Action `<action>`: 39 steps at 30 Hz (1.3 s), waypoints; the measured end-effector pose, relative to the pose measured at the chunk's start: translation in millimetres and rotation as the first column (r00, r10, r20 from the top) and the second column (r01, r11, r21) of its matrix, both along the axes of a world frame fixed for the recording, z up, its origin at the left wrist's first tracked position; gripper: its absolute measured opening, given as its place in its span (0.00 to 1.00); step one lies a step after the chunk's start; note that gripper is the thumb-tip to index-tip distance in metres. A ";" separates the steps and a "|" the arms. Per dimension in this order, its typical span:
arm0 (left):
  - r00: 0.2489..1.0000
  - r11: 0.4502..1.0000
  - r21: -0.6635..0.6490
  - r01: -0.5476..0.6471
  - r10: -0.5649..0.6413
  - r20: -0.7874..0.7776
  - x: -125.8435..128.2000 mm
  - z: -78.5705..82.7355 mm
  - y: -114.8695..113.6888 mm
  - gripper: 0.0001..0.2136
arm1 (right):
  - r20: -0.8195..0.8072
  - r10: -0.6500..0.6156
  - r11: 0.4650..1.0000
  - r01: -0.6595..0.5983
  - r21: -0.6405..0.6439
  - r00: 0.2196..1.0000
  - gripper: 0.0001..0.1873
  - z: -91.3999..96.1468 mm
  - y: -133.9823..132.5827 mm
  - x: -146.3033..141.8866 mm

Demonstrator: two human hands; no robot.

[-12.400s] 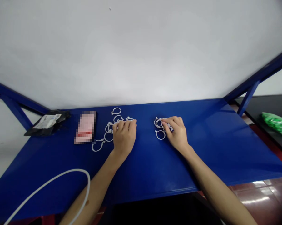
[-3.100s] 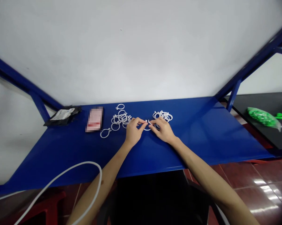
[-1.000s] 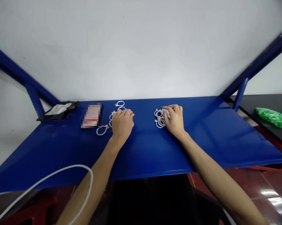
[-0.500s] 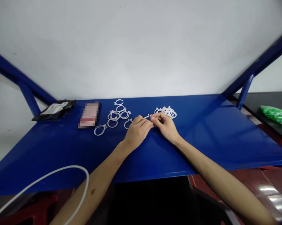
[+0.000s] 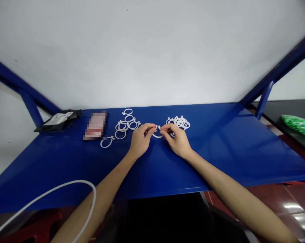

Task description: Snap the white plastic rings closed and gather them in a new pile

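Note:
A white plastic ring (image 5: 157,136), like a curtain ring with small knobbed ends, is held between my two hands above the blue table. My left hand (image 5: 140,140) pinches one end with thumb and fingertips. My right hand (image 5: 178,141) is closed on the other end, thumb against index finger. Fingers cover the ring's sides; its lower arc and white ends show in between. Just behind my right hand is a heap of similar white rings (image 5: 184,123), partly hidden by it. Several more rings (image 5: 120,134) lie loosely spread to the left.
On the table's (image 5: 162,175) left side are a blurred pinkish phone-like object (image 5: 95,125) and a black plastic package (image 5: 58,119). A white cable (image 5: 66,183) loops across my left forearm. Blue frame bars (image 5: 265,99) flank the table. A green bag (image 5: 298,125) rests on a dark surface at right.
My left hand has turned and drawn slightly left, so its thumb and fingertips now show pinching the ring. My right hand stays near its place. The ring's lower arc has come into view.

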State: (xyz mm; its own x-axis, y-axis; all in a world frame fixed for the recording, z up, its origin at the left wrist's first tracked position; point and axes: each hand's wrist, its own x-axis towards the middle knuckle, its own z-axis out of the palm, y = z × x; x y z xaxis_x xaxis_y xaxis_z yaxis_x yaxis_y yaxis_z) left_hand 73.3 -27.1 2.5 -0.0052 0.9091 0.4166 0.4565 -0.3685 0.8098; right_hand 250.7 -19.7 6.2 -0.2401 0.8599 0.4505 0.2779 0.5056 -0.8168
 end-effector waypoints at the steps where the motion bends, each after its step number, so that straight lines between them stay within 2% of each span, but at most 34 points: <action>1: 0.998 0.999 -0.038 0.014 -0.012 0.057 0.4 -0.4 -0.3 0.05 | -0.017 0.004 1.000 -0.004 -0.017 1.000 0.06 0.5 -0.9 -0.9; 5: 0.977 0.994 -0.108 0.036 -0.013 0.213 4.5 -0.3 -4.4 0.05 | -0.121 0.024 0.986 -0.043 -0.163 0.992 0.09 0.4 -1.8 -3.9; 8: 0.977 0.992 -0.114 0.045 -0.020 0.213 6.4 -0.1 -7.7 0.05 | -0.113 0.042 0.983 -0.061 -0.173 0.993 0.14 -0.8 -1.6 -3.1; 12: 0.996 0.999 -0.025 0.035 -0.033 0.084 5.3 -2.4 -11.5 0.03 | -0.003 0.073 0.996 -0.073 -0.046 0.997 0.14 -0.8 -2.4 2.3; 16: 0.991 0.983 0.179 0.044 -0.021 -0.133 3.6 -3.8 -14.3 0.06 | 0.158 0.087 0.979 -0.114 0.170 0.984 0.09 0.7 -4.0 7.5; 20: 0.952 0.954 0.286 0.093 -0.001 -0.306 -0.7 2.5 -12.0 0.06 | 0.229 0.036 0.966 -0.092 0.240 0.973 0.07 2.1 -1.6 8.1; 23: 0.839 0.957 0.280 0.074 0.092 -0.536 -10.3 12.3 -8.4 0.09 | 0.271 -0.079 0.954 -0.006 0.300 0.959 0.08 3.8 8.0 13.3; 26: 0.665 0.976 0.206 -0.074 0.203 -0.719 -24.7 19.8 -6.1 0.15 | 0.249 -0.257 0.920 0.158 0.358 0.934 0.09 5.0 24.1 28.5; 29: 0.529 0.983 0.078 -0.166 0.156 -0.834 -37.4 21.1 -4.9 0.17 | 0.258 -0.404 0.884 0.303 0.355 0.878 0.10 3.2 40.2 47.9; 32: 0.472 0.982 -0.003 -0.190 0.089 -0.877 -43.1 17.9 -3.2 0.17 | 0.325 -0.490 0.853 0.368 0.369 0.809 0.11 0.6 48.1 59.5; 34: 0.476 0.981 -0.013 -0.194 0.083 -0.876 -42.7 14.7 -1.3 0.16 | 0.349 -0.572 0.802 0.415 0.430 0.742 0.13 1.1 46.6 59.0; 36: 0.524 0.983 0.013 -0.181 0.108 -0.845 -39.1 10.8 1.1 0.13 | 0.340 -0.612 0.764 0.421 0.489 0.714 0.14 3.7 40.2 52.1; 37: 0.571 0.985 0.038 -0.168 0.128 -0.811 -36.3 8.7 2.3 0.11 | 0.330 -0.600 0.766 0.402 0.502 0.729 0.14 5.4 35.7 46.7; 39: 0.698 0.989 0.088 -0.115 0.144 -0.702 -29.2 4.5 3.8 0.10 | 0.317 -0.497 0.817 0.313 0.485 0.808 0.13 7.4 25.4 33.3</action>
State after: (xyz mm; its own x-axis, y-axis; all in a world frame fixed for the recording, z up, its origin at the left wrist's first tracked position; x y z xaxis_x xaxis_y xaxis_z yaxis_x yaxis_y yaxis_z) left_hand 44.1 -23.3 6.9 0.1866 0.9066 0.3784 0.9335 -0.2837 0.2193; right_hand 284.0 5.8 13.6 -0.1504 0.6895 0.7085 0.7909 0.5140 -0.3322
